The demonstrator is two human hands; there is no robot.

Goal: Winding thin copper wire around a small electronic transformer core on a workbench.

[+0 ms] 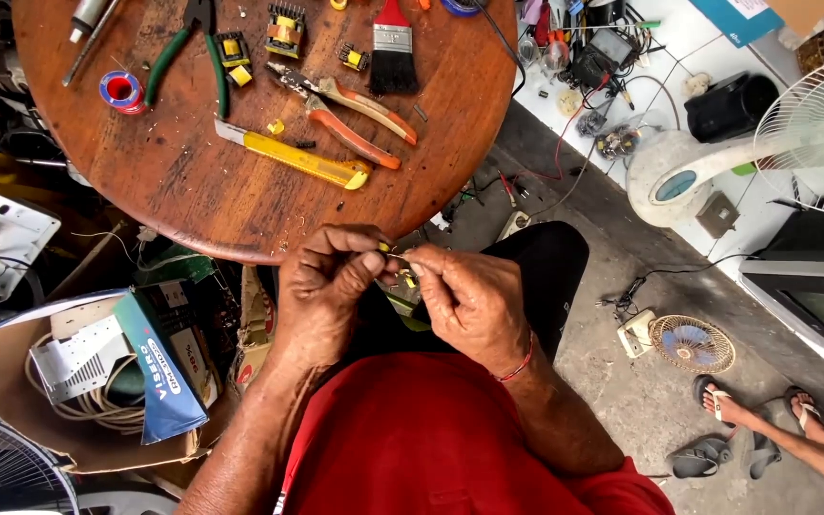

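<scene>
our left hand (328, 286) and right hand (469, 303) meet just below the 6 o'clock edge of the round wooden table (240, 205), fingertips nearly touching. both are closed in a pinch on one small yellow part (385, 249), with a thin pale wire end (401, 256) showing between the thumbs. the part is too small to tell more; it sits in the air over our lap, not on the table.

on the table: a yellow utility knife (302, 159) at 6 o'clock from centre, orange-handled pliers (355, 119) toward 3, green-handled pliers (183, 57) toward 11, a red tape roll (121, 91) at 9, a black brush (393, 57) at 1, small yellow transformers (284, 29) at 12. a cardboard box (69, 381) of cable sits at 8 o'clock from our hands, a small fan (690, 343) on the floor at 3. another person's sandalled feet (755, 410) are at 4.

risks, as we judge them: the part is held over open lap and cluttered floor, so a slipped pinch would likely lose it among the scraps. the wire looks fine enough to snap if bent hard. we cannot tell whether the knife's blade is out; if so, a blind reach could cut us.
</scene>
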